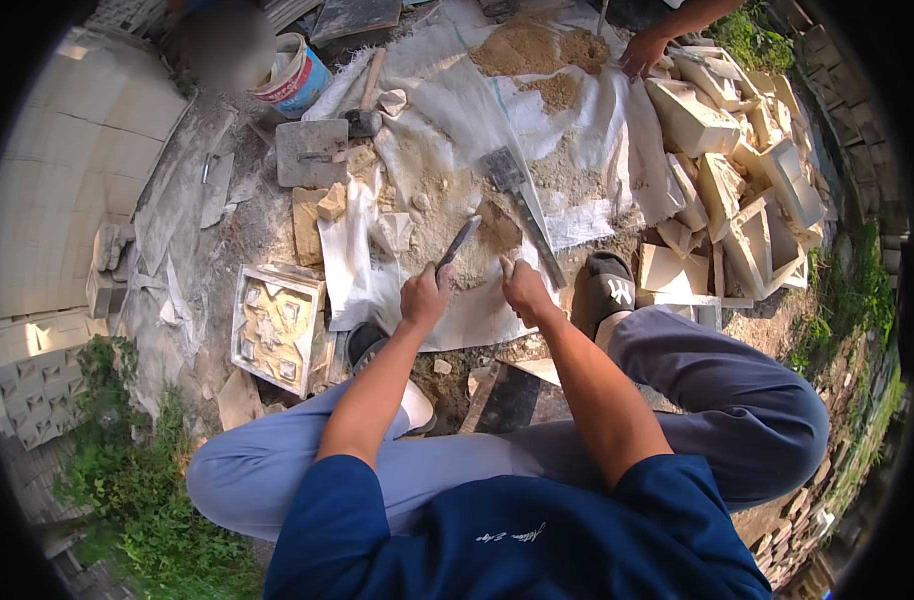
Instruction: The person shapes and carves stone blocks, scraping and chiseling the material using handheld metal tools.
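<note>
My left hand (425, 297) is closed round the handle of a narrow flat-bladed tool (462, 243), its blade pointing up and to the right. My right hand (527, 292) is closed, thumb forward, just to the right of it; what it grips, if anything, I cannot make out. Beyond that hand a brownish chunk (501, 222) sits among grey-tan powder on a white woven sheet (352, 300). A long metal bar (542, 240) lies close to my right hand, its upper end at a dark, dusty square piece (502, 168).
A square-framed mould (277, 328) stands left of my foot. Farther off are a flat square plate (312, 152), a wooden-handled hammer (365, 122), a bucket (295, 80) and a sand heap (532, 48). Cream cast blocks (722, 185) pile up at right, near another person's hand (644, 53).
</note>
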A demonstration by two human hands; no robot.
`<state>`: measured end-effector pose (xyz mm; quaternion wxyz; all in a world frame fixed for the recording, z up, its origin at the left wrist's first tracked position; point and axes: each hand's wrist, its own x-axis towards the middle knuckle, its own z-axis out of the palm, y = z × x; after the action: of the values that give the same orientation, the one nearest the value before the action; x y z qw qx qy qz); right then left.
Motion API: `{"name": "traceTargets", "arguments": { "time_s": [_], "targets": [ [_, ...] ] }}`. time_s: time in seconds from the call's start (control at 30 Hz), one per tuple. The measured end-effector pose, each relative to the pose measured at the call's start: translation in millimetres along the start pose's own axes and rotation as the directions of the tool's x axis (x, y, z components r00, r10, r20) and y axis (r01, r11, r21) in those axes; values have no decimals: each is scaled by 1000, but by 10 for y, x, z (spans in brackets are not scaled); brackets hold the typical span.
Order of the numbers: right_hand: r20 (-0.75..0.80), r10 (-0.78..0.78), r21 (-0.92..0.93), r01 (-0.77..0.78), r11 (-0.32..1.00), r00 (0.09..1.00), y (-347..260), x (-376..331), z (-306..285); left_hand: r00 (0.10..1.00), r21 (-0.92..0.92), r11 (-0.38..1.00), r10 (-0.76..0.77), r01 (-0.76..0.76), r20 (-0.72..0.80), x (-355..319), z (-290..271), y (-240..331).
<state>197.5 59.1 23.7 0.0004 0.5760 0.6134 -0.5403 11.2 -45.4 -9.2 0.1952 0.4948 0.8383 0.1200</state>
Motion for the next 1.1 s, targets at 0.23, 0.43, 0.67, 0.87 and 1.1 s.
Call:
{"name": "traceTargets", "arguments": {
  "time_s": [0.23,0.43,0.67,0.87,1.1],
  "targets": [
    [-20,4,18,-4,1000,1000,66,61,-11,1000,-24,1000,9,-9,-8,158,8,42],
    [-38,-2,26,3,1000,999,101,15,22,998,38,999,-3,1,62,124,-45,63],
    [23,19,42,-20,999,1000,36,11,3,992,-1,994,-107,108,69,223,11,66],
    [20,6,96,-8,995,1000,-42,-26,-5,997,-123,989,-79,78,-1,196,-20,61],
    [62,30,68,-34,997,998,-90,-25,-7,995,-144,984,-104,102,-4,153,-16,56]
  ]
}}
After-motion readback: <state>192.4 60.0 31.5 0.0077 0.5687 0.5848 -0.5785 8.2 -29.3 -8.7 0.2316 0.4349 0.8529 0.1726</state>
